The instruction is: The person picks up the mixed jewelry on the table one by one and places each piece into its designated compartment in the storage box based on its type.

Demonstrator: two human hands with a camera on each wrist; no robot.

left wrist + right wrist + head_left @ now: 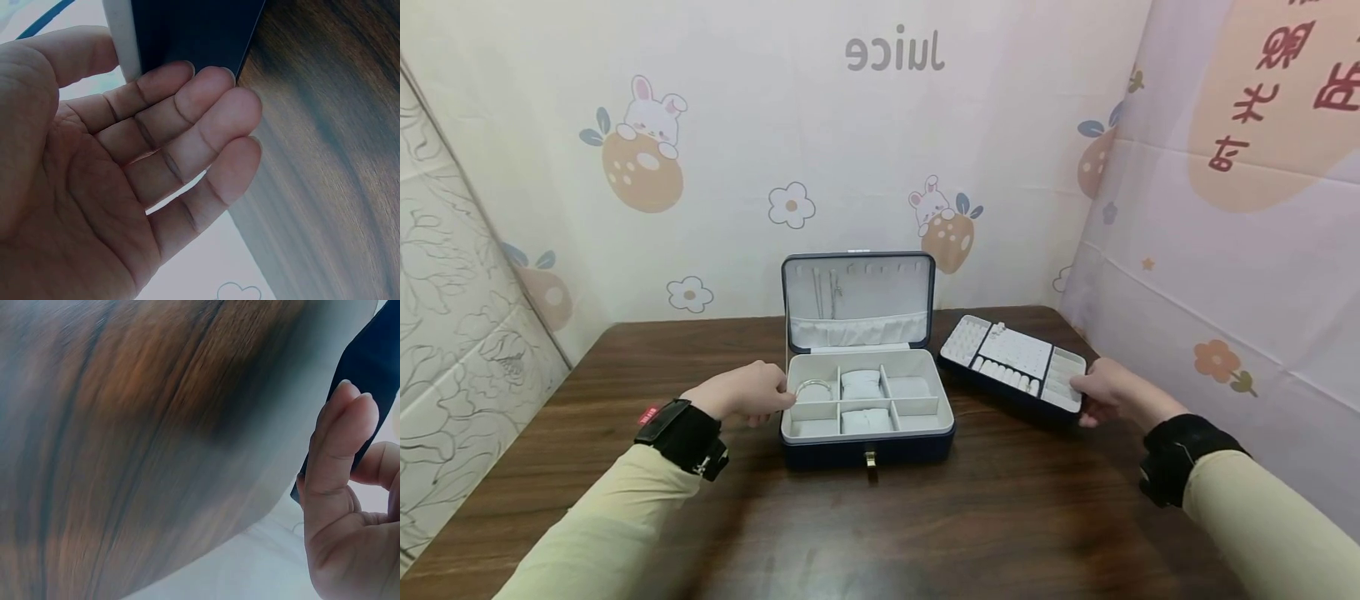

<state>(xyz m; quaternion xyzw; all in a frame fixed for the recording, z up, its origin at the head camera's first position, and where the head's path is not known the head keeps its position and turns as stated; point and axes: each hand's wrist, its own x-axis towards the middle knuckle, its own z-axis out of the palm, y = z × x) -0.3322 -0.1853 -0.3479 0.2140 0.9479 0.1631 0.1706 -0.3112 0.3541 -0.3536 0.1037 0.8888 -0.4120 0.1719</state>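
Observation:
A navy jewelry box (868,451) with a white lining stands with its lid (859,287) raised. Its compartments hold a bangle (814,385) and white cushions (861,385). My left hand (752,393) is at the box's left side, thumb by the white rim (122,37) and loosely bent fingers (231,119) against the navy wall; nothing lies in its palm. To the right, my right hand (1107,392) holds the right end of a navy jewelry tray (1007,397), thumb at the rim and fingers at the underside. White ring rolls and a dotted earring panel fill the tray.
Necklaces (827,293) hang inside the lid above a gathered pocket. The brown wooden table (880,533) reaches printed cloth (730,167) at the back, with more cloth (1210,275) close beside the right hand.

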